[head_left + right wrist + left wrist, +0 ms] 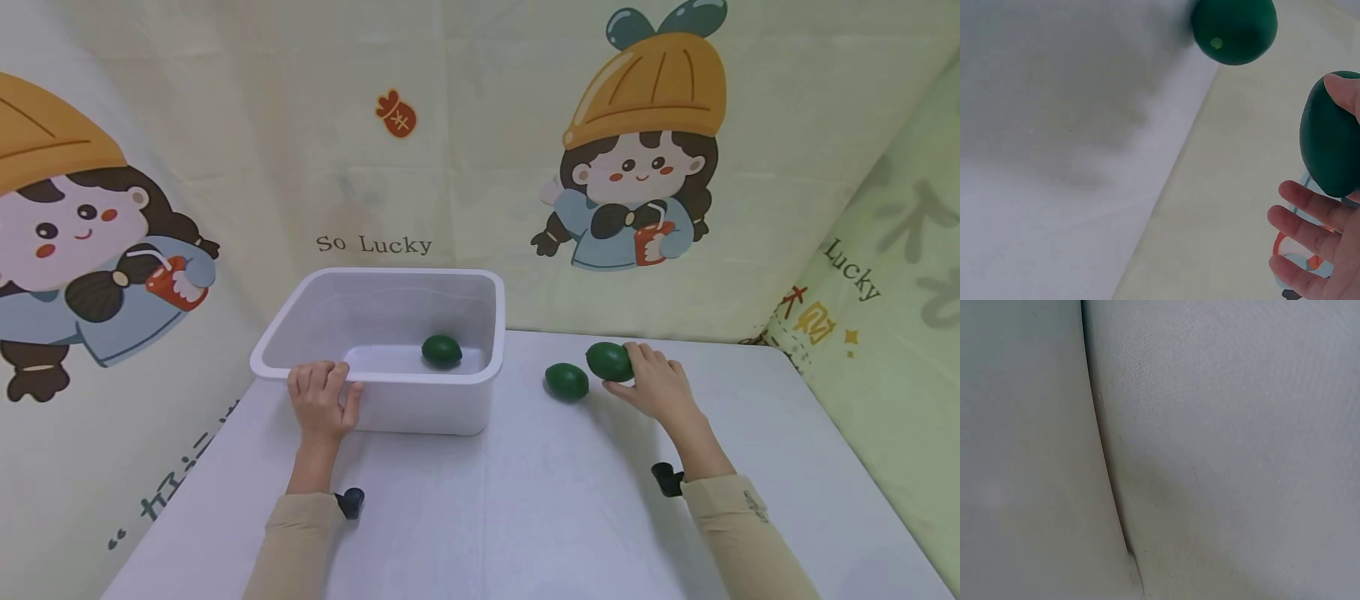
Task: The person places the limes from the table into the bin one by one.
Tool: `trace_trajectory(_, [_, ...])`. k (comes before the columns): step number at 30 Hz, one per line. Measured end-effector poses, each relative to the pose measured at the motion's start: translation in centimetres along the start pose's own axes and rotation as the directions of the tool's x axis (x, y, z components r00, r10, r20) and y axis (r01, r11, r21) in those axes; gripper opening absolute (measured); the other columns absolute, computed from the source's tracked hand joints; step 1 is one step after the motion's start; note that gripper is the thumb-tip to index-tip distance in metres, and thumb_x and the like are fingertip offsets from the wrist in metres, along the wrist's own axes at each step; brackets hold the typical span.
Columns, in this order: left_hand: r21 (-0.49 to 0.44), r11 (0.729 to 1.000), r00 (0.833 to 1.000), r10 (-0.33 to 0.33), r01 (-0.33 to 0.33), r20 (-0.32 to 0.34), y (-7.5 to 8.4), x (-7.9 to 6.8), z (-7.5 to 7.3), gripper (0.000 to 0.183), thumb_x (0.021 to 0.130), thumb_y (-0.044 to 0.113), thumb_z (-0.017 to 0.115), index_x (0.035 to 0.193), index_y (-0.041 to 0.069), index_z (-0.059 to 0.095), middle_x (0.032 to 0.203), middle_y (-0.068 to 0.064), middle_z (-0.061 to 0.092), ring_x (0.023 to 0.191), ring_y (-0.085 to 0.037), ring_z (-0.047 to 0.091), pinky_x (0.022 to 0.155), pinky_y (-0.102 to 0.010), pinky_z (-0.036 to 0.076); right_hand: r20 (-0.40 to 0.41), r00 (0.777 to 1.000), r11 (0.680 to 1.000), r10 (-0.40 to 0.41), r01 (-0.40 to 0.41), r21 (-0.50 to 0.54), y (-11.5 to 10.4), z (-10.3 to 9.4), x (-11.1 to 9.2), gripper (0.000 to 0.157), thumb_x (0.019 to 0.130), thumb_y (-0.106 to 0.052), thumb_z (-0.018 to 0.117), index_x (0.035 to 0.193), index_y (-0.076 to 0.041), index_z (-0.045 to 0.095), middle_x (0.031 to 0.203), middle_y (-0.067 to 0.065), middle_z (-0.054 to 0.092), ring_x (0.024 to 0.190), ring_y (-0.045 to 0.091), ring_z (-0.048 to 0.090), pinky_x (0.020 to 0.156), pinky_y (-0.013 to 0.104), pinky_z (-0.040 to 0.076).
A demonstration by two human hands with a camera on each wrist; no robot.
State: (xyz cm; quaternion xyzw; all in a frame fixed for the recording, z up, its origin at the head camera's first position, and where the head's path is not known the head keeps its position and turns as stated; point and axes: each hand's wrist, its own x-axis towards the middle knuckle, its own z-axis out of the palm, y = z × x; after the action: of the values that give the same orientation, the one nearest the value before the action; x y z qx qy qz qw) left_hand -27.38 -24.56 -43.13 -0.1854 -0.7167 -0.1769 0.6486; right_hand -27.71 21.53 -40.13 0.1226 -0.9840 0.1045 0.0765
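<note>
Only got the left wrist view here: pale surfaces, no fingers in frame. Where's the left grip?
Observer: The head view shows the left grip holding the white bin by its near rim.
Operator: Anything in the bin?
Observer: Yes, one green fruit, lying toward the bin's right side.
Operator: And the right grip?
Observer: The right grip holds a second green fruit between thumb and fingers, outside the bin.
</note>
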Motion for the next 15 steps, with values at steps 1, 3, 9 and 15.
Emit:
trace_trajectory(1, [-0.001, 1.000, 1.000, 0.000, 0.000, 0.000, 0.0, 0.0, 0.0, 0.051, 0.091, 0.048, 0.040, 0.078, 0.001, 0.053, 0.072, -0.016, 0.048, 0.069, -0.035, 0.039, 0.070, -0.049, 0.026, 0.002, 1.000, 1.000, -0.001, 0.001, 0.000, -0.1, -0.1, 0.1, 0.068, 0.080, -0.041, 0.064, 0.124, 0.005, 0.039, 0.113, 0.024, 0.051, 0.103, 0.039, 0.048, 0.082, 0.058, 0.036])
trace_trajectory(3, [-0.002, 1.000, 1.000, 0.001, -0.001, -0.001, 0.0, 0.0, 0.0, 0.051, 0.091, 0.048, 0.040, 0.078, 0.001, 0.053, 0.072, -0.016, 0.048, 0.069, -0.035, 0.038, 0.070, -0.049, 0.026, 0.004, 1.000, 1.000, -0.002, 0.002, 0.005, -0.4, -0.4, 0.3, 0.068, 0.080, -0.040, 0.064, 0.125, 0.004, 0.039, 0.115, 0.023, 0.050, 0.105, 0.040, 0.047, 0.083, 0.059, 0.035])
trace_trajectory(9, [-0.002, 1.000, 1.000, -0.002, 0.002, 0.005, 0.0, -0.1, 0.0, 0.051, 0.091, 0.048, 0.040, 0.078, 0.001, 0.054, 0.072, -0.016, 0.048, 0.070, -0.035, 0.039, 0.071, -0.049, 0.026, -0.003, 1.000, 1.000, -0.012, 0.012, 0.002, -1.2, -1.4, 0.9, 0.069, 0.080, -0.040, 0.065, 0.126, 0.004, 0.037, 0.119, 0.024, 0.048, 0.109, 0.040, 0.045, 0.086, 0.060, 0.034])
trace_trajectory(15, [-0.008, 1.000, 1.000, -0.008, 0.008, 0.008, 0.0, -0.1, 0.0, 0.050, 0.090, 0.048, 0.041, 0.079, 0.001, 0.054, 0.073, -0.016, 0.048, 0.071, -0.035, 0.039, 0.072, -0.049, 0.026, 0.003, 1.000, 1.000, -0.019, 0.019, -0.014, -2.2, -2.3, 1.6, 0.068, 0.080, -0.039, 0.066, 0.126, 0.004, 0.038, 0.117, 0.023, 0.048, 0.109, 0.039, 0.044, 0.089, 0.060, 0.033])
